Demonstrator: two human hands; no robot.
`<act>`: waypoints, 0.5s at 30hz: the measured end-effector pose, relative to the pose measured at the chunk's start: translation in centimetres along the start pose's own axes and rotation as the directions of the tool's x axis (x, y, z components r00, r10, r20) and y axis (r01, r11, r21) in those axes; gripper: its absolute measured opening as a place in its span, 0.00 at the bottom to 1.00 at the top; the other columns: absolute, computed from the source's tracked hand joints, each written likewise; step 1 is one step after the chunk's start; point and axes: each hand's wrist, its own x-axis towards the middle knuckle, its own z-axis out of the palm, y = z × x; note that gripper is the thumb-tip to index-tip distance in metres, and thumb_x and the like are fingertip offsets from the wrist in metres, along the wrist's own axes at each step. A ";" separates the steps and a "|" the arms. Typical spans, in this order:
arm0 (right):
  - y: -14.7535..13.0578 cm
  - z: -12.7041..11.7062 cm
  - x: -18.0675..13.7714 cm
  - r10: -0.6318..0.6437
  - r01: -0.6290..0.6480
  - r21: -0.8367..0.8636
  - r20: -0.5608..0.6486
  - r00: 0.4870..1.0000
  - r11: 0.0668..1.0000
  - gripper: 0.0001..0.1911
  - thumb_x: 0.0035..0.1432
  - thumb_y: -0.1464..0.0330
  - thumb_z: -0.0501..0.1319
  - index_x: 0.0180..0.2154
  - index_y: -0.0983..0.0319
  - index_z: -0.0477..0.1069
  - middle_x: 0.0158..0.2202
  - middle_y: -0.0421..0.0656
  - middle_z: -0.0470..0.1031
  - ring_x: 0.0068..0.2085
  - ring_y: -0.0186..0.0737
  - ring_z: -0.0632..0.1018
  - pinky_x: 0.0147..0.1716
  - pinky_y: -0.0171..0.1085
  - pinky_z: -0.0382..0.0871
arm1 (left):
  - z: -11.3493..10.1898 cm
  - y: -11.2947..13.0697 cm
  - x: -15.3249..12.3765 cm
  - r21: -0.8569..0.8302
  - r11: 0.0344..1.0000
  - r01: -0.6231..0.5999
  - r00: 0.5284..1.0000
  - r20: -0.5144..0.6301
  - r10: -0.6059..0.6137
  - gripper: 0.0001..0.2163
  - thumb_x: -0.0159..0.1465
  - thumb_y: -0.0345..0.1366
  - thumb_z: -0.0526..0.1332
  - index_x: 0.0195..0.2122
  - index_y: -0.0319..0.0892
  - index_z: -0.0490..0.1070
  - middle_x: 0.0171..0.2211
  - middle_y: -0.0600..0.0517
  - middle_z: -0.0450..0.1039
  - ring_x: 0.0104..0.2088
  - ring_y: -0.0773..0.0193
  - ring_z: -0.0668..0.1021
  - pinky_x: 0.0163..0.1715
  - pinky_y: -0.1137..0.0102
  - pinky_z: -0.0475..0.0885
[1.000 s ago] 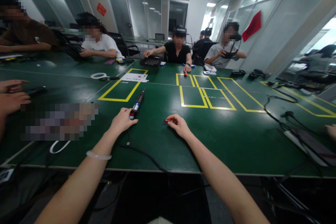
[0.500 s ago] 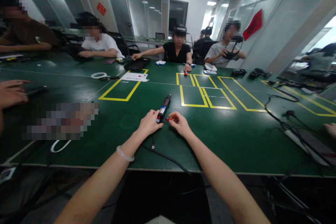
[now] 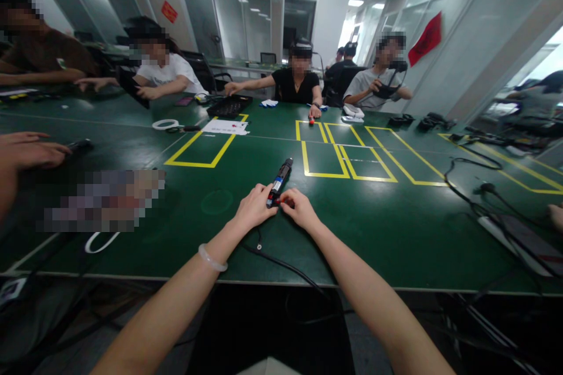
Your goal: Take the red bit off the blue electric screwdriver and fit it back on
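Observation:
My left hand [image 3: 255, 208] is closed round the rear end of a black electric screwdriver [image 3: 282, 174] with a blue and white label. Its metal tip points away from me, and the tool lies tilted slightly to the right over the green table. With thumb and fingers pinched, my right hand [image 3: 301, 210] holds a small red piece [image 3: 278, 201] against or very near the screwdriver's rear right side; contact is hard to make out. Below my hands, a black cord [image 3: 281, 262] with a small ring-shaped metal end [image 3: 259, 246] beside it lies on the table.
Yellow tape outlines [image 3: 325, 176] mark the table ahead. A white paper [image 3: 225, 127], a black tray [image 3: 229, 106] and a white ring [image 3: 166, 125] lie at the far left. Cables [image 3: 466, 193] run along the right. Several people sit around; a co-worker's hand [image 3: 37, 149] is at left.
My right hand has moved slightly left, bringing the red piece up to the screwdriver. The screwdriver and my left hand have shifted slightly right. A co-worker at left has lifted a dark flat object.

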 end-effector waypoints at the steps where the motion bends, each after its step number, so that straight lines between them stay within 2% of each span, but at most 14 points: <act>1: 0.0 0.1 0.0 0.000 0.000 -0.019 0.006 1.000 1.000 0.05 0.58 0.74 0.61 0.36 0.60 0.71 0.35 0.40 0.66 0.33 0.37 0.70 0.38 0.37 0.65 | 0.0 0.0 0.0 0.001 1.000 -0.001 1.000 -0.002 0.001 0.30 0.60 0.43 0.61 0.63 0.47 0.59 0.53 0.43 0.67 0.51 0.50 0.75 0.40 0.64 0.72; 7: 0.1 0.7 0.0 0.017 -0.020 -0.074 -0.030 0.999 0.997 0.05 0.60 0.73 0.62 0.37 0.59 0.74 0.38 0.42 0.68 0.37 0.39 0.72 0.42 0.38 0.67 | 0.3 -0.1 0.1 0.008 1.000 -0.020 0.999 -0.028 0.020 0.27 0.60 0.42 0.62 0.62 0.48 0.61 0.53 0.44 0.67 0.51 0.51 0.74 0.39 0.64 0.72; 15: -0.2 0.2 -0.2 0.015 -0.019 -0.092 -0.039 0.999 0.996 0.06 0.63 0.69 0.61 0.38 0.59 0.77 0.37 0.45 0.76 0.36 0.40 0.75 0.40 0.39 0.68 | 0.8 0.4 0.1 0.031 1.000 -0.004 0.998 -0.069 0.006 0.24 0.65 0.48 0.58 0.61 0.48 0.62 0.53 0.43 0.67 0.51 0.50 0.74 0.40 0.63 0.73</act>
